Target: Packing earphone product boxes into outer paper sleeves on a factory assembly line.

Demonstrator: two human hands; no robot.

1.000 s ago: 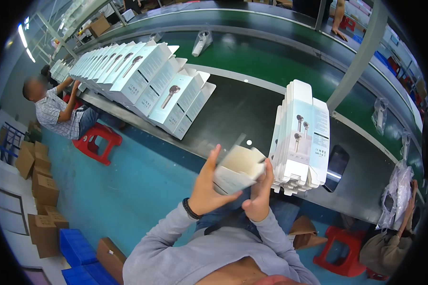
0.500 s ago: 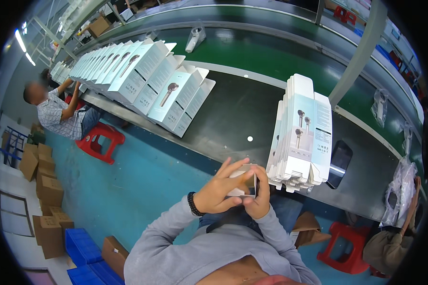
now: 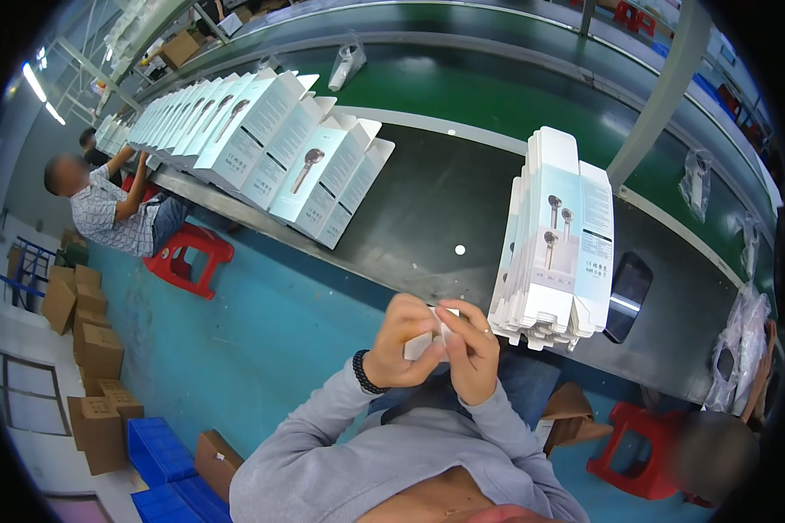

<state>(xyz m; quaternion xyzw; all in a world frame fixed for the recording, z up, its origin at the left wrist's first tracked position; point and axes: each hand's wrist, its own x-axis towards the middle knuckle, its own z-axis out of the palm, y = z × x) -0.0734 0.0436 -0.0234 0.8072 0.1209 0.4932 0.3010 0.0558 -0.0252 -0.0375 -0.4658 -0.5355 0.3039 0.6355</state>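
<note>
Just off the table's front edge, my two hands hold a small white carton end-on in front of my body. My left hand, with a black beaded bracelet at the wrist, curls its fingers round the left side. My right hand pinches the white flaps at the top and right side. Most of the carton is hidden behind my fingers. Next to my right hand lies a stack of flattened light-blue and white cartons, printed with a handheld device.
Folded-up cartons with raised flaps stand in a long row at the left of the dark table. A phone lies right of the stack. Beyond runs a green conveyor with bagged devices. A person sits far left.
My fingers have closed in on the carton's end, and its open end no longer shows. A bagged device on the conveyor has shifted left. A blurred head has appeared at lower right.
</note>
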